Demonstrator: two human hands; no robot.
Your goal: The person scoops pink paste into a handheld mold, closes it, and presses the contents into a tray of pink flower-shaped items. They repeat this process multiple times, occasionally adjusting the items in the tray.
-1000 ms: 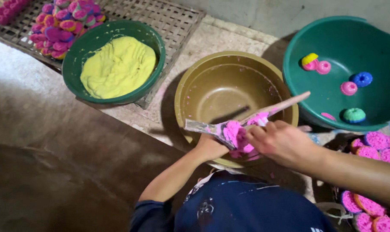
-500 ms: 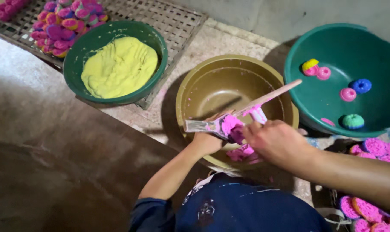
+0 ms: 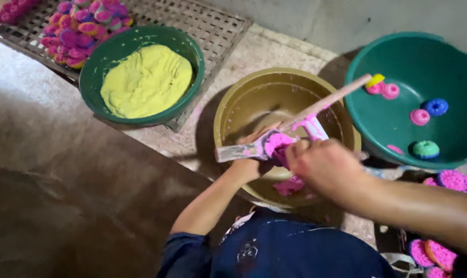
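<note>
My left hand (image 3: 245, 168) grips a flat wooden paddle (image 3: 233, 152) smeared with pink paste, held over a tan bowl (image 3: 228, 103). My right hand (image 3: 323, 167) is closed around a long thin wooden stick (image 3: 331, 100) that slants up to the right, and presses a lump of pink dough (image 3: 277, 144) against the paddle. More pink dough (image 3: 290, 185) clings at the bowl's near rim below my hands. The fingers of both hands are partly hidden by dough and tools.
A green basin (image 3: 89, 87) of yellow dough (image 3: 146, 80) stands at the left on a wire rack (image 3: 207, 25) with a pile of pink and purple pieces (image 3: 74, 31). A larger green basin (image 3: 357, 118) on the right holds small coloured rings. Pink pieces (image 3: 452, 180) lie at the right.
My right hand has drawn the stick along the paddle toward the left hand, bunching the pink dough there. A lump of pink now sits lower by the bowl's near rim.
</note>
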